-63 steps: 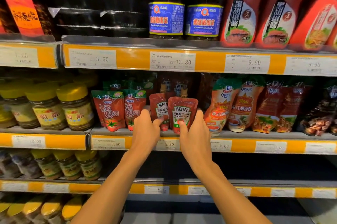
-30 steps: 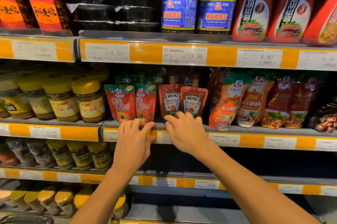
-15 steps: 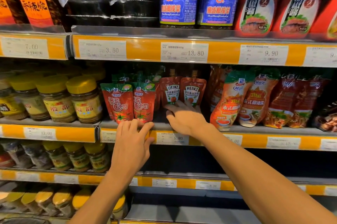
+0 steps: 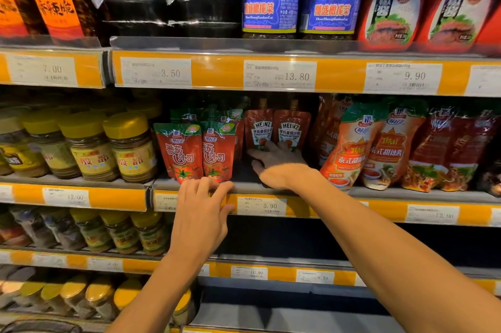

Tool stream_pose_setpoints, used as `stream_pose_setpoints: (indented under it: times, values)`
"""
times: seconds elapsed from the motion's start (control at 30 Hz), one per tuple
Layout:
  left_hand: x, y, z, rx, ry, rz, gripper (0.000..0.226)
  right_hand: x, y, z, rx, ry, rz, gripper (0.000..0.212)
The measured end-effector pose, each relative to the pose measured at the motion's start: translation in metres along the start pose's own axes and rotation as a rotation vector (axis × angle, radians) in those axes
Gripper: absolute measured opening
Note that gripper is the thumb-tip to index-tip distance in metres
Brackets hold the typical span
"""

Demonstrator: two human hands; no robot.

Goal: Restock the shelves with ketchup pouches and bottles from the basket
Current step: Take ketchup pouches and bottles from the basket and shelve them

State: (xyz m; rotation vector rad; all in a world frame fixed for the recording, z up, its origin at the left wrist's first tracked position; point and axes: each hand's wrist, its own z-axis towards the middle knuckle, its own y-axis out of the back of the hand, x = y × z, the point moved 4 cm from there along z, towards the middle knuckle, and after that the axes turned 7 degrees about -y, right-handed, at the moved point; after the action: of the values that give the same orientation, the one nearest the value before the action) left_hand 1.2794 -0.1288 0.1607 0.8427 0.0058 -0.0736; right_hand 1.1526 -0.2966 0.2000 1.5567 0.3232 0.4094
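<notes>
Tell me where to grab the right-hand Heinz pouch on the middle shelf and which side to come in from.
Pinch the right Heinz pouch at its narrow shoulders just below the spout, coming straight in from the front. It stands upright with the left Heinz pouch close beside it, and the right hand covers its base, so only the top looks free.

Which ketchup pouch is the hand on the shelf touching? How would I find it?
Find the middle shelf, whose yellow strip carries the 5.90 price tag. Just above that tag, set back from the edge, stand two red Heinz pouches side by side, and the right hand reaches in to their bases. Unlike the green-topped pouches on their left, they have small brown spouts and white Heinz labels.
</notes>
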Motion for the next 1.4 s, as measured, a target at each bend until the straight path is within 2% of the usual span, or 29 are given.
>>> stream_pose_setpoints:
  times: [0.27,0.37,0.47,0.57,0.67,0.8,0.93,1.03,1.13,1.4]
  values:
    - [-0.002,0.002,0.0,0.022,0.023,0.005,0.04,-0.001,0.001,0.006,-0.028,-0.019,0.011,0.048]
    - [-0.004,0.004,0.002,0.04,0.03,0.004,0.039,0.0,0.007,-0.008,-0.037,-0.011,0.109,0.046]
    - [-0.007,0.01,0.007,0.075,0.057,-0.014,0.035,-0.001,0.018,-0.041,-0.132,0.015,0.21,0.038]
    - [-0.018,0.021,0.01,0.065,0.13,-0.155,0.033,-0.008,0.029,-0.09,-0.247,0.013,0.285,0.035]
    - [-0.054,0.035,0.011,0.048,0.123,-0.331,0.032,-0.024,0.033,-0.148,-0.328,-0.013,0.372,0.023]
    - [-0.122,0.037,0.001,0.195,0.076,-0.559,0.021,-0.072,0.021,-0.229,-0.345,-0.156,0.471,0.011]
    - [-0.212,0.026,-0.01,0.362,-0.058,-0.714,0.021,-0.151,-0.004,-0.325,-0.361,-0.423,0.497,0.009]
    - [-0.303,0.023,-0.019,0.438,-0.21,-0.848,0.019,-0.211,-0.018,-0.413,-0.444,-0.681,0.5,0.004]
    - [-0.402,0.026,-0.035,0.52,-0.371,-0.942,0.02,-0.258,-0.028,-0.502,-0.46,-0.933,0.441,0.005]
    - [-0.642,0.043,-0.124,0.703,-0.794,-1.087,0.013,-0.327,-0.06,-0.714,-0.532,-1.43,0.361,0.019]
